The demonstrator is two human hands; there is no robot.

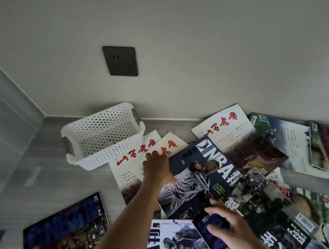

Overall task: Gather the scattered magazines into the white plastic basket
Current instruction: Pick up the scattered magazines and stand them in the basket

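Note:
The white plastic basket [103, 133] stands empty on the floor against the wall. Magazines lie scattered in front of it and to its right. Two white magazines with red characters [130, 157] touch the basket's front. My left hand [157, 165] reaches forward and lies flat on them, its fingers stretched out, right beside the left edge of a dark NBA magazine [205, 173]. My right hand [227, 223] hovers with spread fingers over a dark blue magazine [217, 242], the fingertips close to the NBA magazine's near edge. Neither hand visibly grips anything.
More magazines: a white one with red characters [224, 130], green ones [285, 136] at the right, a blue basketball one [65, 241] at the left, a black-and-white one [173, 248] near me. A dark wall socket [120, 61] is above the basket. Grey floor [36, 160].

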